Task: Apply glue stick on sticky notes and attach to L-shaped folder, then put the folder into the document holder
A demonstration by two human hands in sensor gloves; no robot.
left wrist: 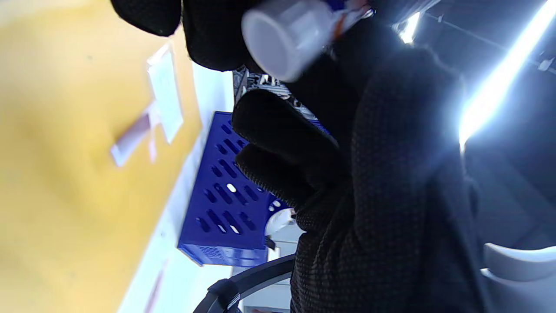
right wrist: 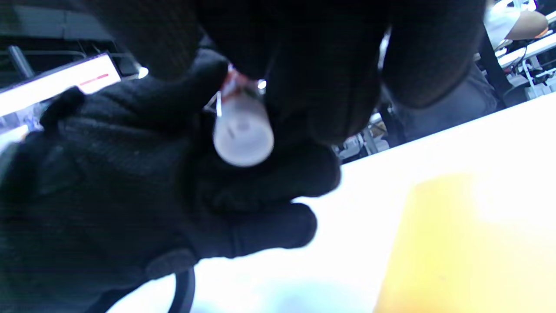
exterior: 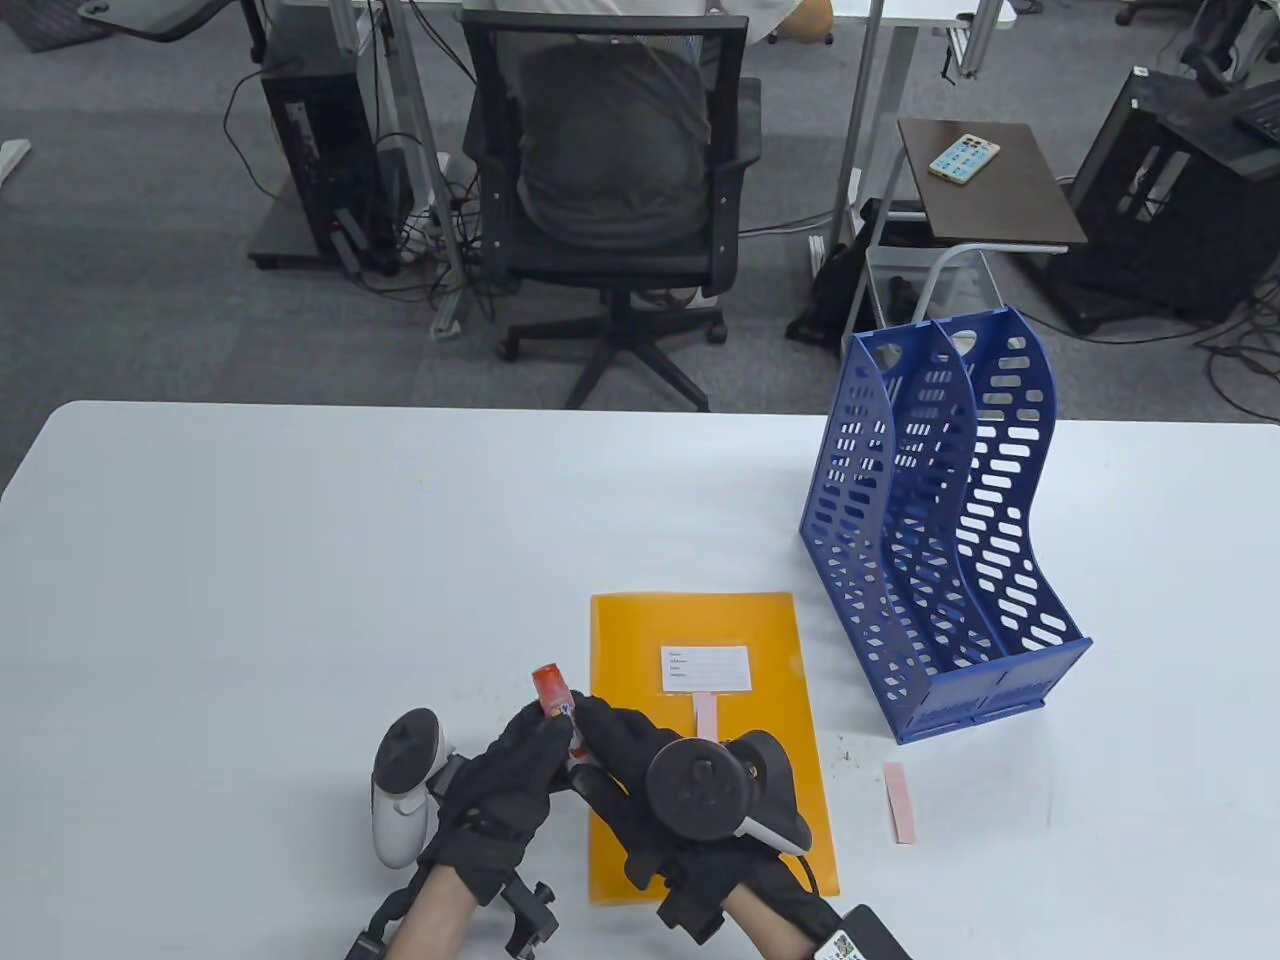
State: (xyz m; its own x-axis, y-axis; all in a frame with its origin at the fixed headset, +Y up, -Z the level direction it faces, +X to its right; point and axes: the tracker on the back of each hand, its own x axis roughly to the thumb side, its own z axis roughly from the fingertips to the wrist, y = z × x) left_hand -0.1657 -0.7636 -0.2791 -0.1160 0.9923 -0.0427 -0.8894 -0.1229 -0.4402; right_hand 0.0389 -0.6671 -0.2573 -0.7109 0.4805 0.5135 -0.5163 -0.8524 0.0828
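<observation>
Both hands hold the glue stick [exterior: 556, 705] just left of the yellow L-shaped folder [exterior: 700, 800]. My left hand [exterior: 520, 765] grips its body; my right hand [exterior: 610, 755] grips its lower part. Its red cap end points up and away; its white base [left wrist: 282, 39] [right wrist: 242, 132] faces the wrist cameras. The folder lies flat at the table's front, bearing a white label [exterior: 706, 668] with a pink sticky note [exterior: 706, 715] below it. Another pink sticky note [exterior: 900, 802] lies on the table right of the folder. The blue document holder [exterior: 940, 540] stands at the right.
The white table [exterior: 300, 560] stretches wide to the left and back. Beyond its far edge stand an office chair [exterior: 610, 200] with a seated person, a small side table [exterior: 990, 180] and computer towers.
</observation>
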